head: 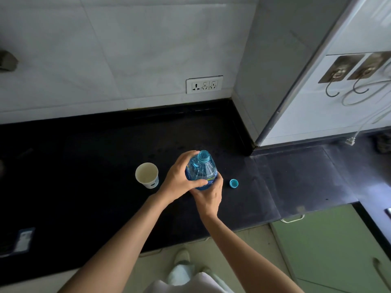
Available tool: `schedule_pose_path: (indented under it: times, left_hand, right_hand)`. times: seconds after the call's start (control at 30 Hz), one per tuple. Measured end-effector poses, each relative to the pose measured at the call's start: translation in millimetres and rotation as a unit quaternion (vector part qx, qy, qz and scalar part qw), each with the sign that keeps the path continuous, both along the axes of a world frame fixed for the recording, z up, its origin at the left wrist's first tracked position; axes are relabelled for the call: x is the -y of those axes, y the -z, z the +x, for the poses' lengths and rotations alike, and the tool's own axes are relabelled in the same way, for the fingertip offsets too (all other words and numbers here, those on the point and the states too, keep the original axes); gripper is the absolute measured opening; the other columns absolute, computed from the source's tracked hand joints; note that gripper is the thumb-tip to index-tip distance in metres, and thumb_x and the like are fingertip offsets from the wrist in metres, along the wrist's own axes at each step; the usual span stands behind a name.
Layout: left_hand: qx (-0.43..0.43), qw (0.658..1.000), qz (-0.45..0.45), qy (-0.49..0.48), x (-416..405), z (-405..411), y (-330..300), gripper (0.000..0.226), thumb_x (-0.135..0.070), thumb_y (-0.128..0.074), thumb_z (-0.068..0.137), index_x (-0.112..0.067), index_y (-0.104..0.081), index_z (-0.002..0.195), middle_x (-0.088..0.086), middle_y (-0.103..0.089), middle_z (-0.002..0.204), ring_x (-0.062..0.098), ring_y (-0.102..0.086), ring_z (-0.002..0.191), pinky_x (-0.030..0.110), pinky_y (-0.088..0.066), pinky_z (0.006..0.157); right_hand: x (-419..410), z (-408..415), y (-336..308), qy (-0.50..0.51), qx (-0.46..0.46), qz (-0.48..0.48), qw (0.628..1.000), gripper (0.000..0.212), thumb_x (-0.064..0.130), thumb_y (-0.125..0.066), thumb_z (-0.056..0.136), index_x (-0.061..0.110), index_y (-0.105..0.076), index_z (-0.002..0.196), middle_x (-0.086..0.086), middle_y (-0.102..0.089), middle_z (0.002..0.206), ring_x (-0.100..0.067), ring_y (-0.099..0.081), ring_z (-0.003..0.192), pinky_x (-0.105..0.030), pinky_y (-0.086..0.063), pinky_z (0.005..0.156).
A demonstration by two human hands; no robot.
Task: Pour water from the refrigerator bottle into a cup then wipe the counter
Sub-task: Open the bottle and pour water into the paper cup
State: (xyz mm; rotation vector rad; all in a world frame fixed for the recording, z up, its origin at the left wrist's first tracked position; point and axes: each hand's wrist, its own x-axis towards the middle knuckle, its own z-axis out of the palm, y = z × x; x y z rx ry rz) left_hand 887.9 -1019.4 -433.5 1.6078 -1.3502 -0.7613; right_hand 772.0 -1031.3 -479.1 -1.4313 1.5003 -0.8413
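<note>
Right hand wraps bottle's lower body, left hand curls round its shoulder, uncapped blue water bottle upright on black counter right of empty paper cup, cap beside; tip slowly, mouth over cup rim.

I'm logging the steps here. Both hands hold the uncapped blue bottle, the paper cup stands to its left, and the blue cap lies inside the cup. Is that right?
Not quite. The blue cap lies on the black counter to the right of the bottle, not inside the paper cup. The head view shows this. The rest holds: left hand and right hand both grip the uncapped bottle.
</note>
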Motion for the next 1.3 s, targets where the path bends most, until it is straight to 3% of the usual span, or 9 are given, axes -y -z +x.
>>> schedule_pose_path:
  times: [0.1, 0.3, 0.4, 0.5, 0.6, 0.77, 0.93, 1.17, 1.3]
  left_hand:
    - [-0.059, 0.998, 0.023, -0.011, 0, 2, -1, 0.063, -0.033, -0.076, 0.073, -0.033, -0.048, 0.129, -0.016, -0.047, 0.133, -0.003, -0.045, 0.124, 0.023, -0.041, 0.102]
    - [-0.189, 0.978, 0.045, -0.073, -13, -7, 0, 0.045, -0.015, -0.060, 0.092, -0.034, -0.047, 0.129, -0.010, -0.048, 0.136, -0.002, -0.049, 0.121, 0.021, -0.043, 0.100]
    - [-0.228, 0.967, 0.070, -0.090, -17, -6, 5, 0.048, -0.015, -0.053, 0.095, -0.034, -0.042, 0.137, -0.009, -0.046, 0.141, 0.000, -0.050, 0.121, 0.015, -0.044, 0.091]
    - [-0.271, 0.952, 0.087, -0.117, -18, -6, 8, 0.046, -0.021, -0.055, 0.094, -0.041, -0.046, 0.134, -0.015, -0.050, 0.134, 0.003, -0.051, 0.121, 0.031, -0.041, 0.104]
    - [-0.294, 0.944, 0.075, -0.133, -22, -12, 5, 0.044, -0.018, -0.057, 0.093, -0.043, -0.050, 0.128, -0.019, -0.054, 0.125, 0.002, -0.054, 0.116, 0.036, -0.042, 0.105]
    - [-0.324, 0.936, 0.040, -0.134, -36, -20, -3, 0.048, -0.014, -0.057, 0.092, -0.031, -0.047, 0.136, -0.022, -0.061, 0.121, 0.002, -0.059, 0.113, 0.030, -0.045, 0.100]
    - [-0.315, 0.940, 0.019, -0.131, -47, -20, -12, 0.048, -0.011, -0.056, 0.093, -0.030, -0.047, 0.136, -0.009, -0.059, 0.130, 0.005, -0.058, 0.116, 0.018, -0.048, 0.091]
    - [-0.321, 0.935, 0.000, -0.149, -60, -16, -21, 0.049, -0.004, -0.054, 0.093, -0.025, -0.047, 0.137, -0.014, -0.060, 0.126, 0.006, -0.058, 0.115, 0.016, -0.048, 0.086]
    - [-0.322, 0.933, -0.009, -0.159, -67, -13, -25, 0.049, -0.004, -0.053, 0.093, -0.024, -0.046, 0.137, -0.013, -0.059, 0.125, 0.004, -0.058, 0.115, 0.015, -0.048, 0.083]
  right_hand:
    - [5, -6, 2, -0.015, -0.010, -0.019, 1.000, 0.083, 0.038, -0.085, 0.059, 0.022, -0.041, 0.128, 0.014, -0.048, 0.116, -0.003, -0.053, 0.101, -0.009, -0.041, 0.074]
    - [24, -26, 4, -0.068, -0.030, -0.044, 0.996, 0.084, 0.040, -0.085, 0.054, 0.024, -0.046, 0.126, 0.011, -0.057, 0.115, -0.006, -0.057, 0.104, -0.033, -0.052, 0.087]
    - [35, -33, -5, -0.105, -0.043, -0.065, 0.991, 0.082, 0.034, -0.086, 0.054, 0.023, -0.047, 0.126, 0.011, -0.057, 0.116, -0.005, -0.056, 0.105, -0.030, -0.051, 0.089]
    - [40, -38, -16, -0.135, -0.049, -0.070, 0.987, 0.079, 0.028, -0.088, 0.055, 0.022, -0.049, 0.124, 0.011, -0.057, 0.116, -0.002, -0.055, 0.103, -0.022, -0.049, 0.088]
    - [40, -43, -22, -0.151, -0.047, -0.072, 0.985, 0.081, 0.029, -0.088, 0.054, 0.022, -0.050, 0.125, 0.010, -0.058, 0.116, -0.002, -0.056, 0.104, -0.012, -0.045, 0.084]
    - [38, -49, -27, -0.168, -0.025, -0.071, 0.983, 0.085, 0.039, -0.086, 0.051, 0.023, -0.049, 0.126, 0.012, -0.060, 0.115, -0.003, -0.059, 0.105, -0.026, -0.053, 0.088]
    - [35, -51, -29, -0.188, -0.001, -0.076, 0.979, 0.086, 0.041, -0.087, 0.051, 0.023, -0.050, 0.126, 0.011, -0.062, 0.114, -0.007, -0.062, 0.104, -0.035, -0.056, 0.086]
    - [29, -42, -38, -0.215, 0.020, -0.085, 0.973, 0.082, 0.031, -0.090, 0.054, 0.021, -0.050, 0.125, 0.011, -0.063, 0.114, -0.005, -0.061, 0.105, -0.028, -0.055, 0.086]
    - [29, -37, -42, -0.232, 0.030, -0.082, 0.969, 0.082, 0.031, -0.089, 0.055, 0.021, -0.050, 0.126, 0.011, -0.063, 0.116, -0.007, -0.062, 0.107, -0.033, -0.056, 0.087]
